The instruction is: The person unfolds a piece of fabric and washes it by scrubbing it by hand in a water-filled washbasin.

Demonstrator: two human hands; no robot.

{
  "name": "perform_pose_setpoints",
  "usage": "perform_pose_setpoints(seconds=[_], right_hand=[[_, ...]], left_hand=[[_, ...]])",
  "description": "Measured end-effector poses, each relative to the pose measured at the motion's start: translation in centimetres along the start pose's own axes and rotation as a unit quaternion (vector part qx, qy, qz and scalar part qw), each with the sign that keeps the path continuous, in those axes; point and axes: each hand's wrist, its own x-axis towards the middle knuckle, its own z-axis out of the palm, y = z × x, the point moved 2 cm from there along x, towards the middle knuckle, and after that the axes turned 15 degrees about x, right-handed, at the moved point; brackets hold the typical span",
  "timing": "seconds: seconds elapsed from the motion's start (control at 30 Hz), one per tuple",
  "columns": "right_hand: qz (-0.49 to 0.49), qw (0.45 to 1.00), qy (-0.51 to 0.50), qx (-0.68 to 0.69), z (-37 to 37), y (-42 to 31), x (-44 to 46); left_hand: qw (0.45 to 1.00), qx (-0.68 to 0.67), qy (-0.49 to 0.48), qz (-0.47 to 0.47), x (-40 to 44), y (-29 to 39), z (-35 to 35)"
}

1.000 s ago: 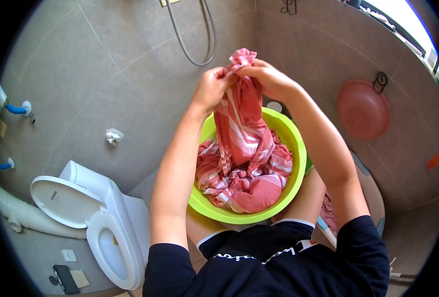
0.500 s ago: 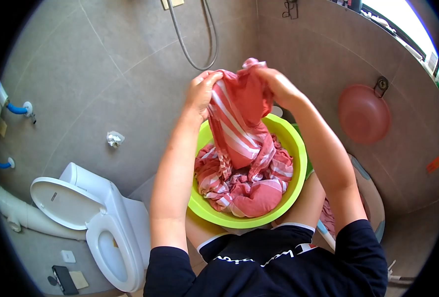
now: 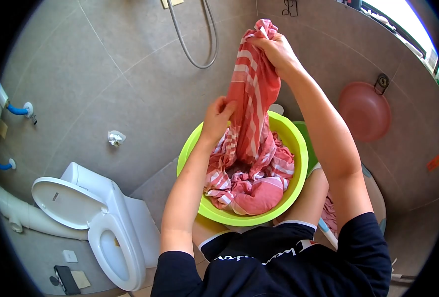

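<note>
The right hand (image 3: 279, 52), its fingers closed, grips the bunched top of a red-and-white striped cloth (image 3: 253, 99), holding it up above a lime-green basin (image 3: 296, 190). The cloth's lower part lies bundled inside. The left hand (image 3: 218, 119), fingers partly curled, is at the cloth's left edge; whether it pinches the fabric is hard to tell.
</note>
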Motion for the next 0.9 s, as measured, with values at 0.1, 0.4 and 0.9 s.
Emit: perform_pose_setpoints(seconds=[0.1, 0.4, 0.9], right_hand=[[0.032, 0.999, 0.010, 0.010, -0.8, -0.3, -0.5], [0.094, 0.952, -0.191, 0.219, 1.9, -0.4, -1.6], [0.114, 0.992, -0.053, 0.013, -2.4, 0.8, -3.0]], left_hand=[[0.986, -0.146, 0.077, 0.031, 0.7, 0.4, -2.1], [0.987, -0.025, -0.003, 0.156, 6.2, 15.3, -2.9], [0.976, -0.167, -0.127, 0.052, 1.1, 0.4, -3.0]])
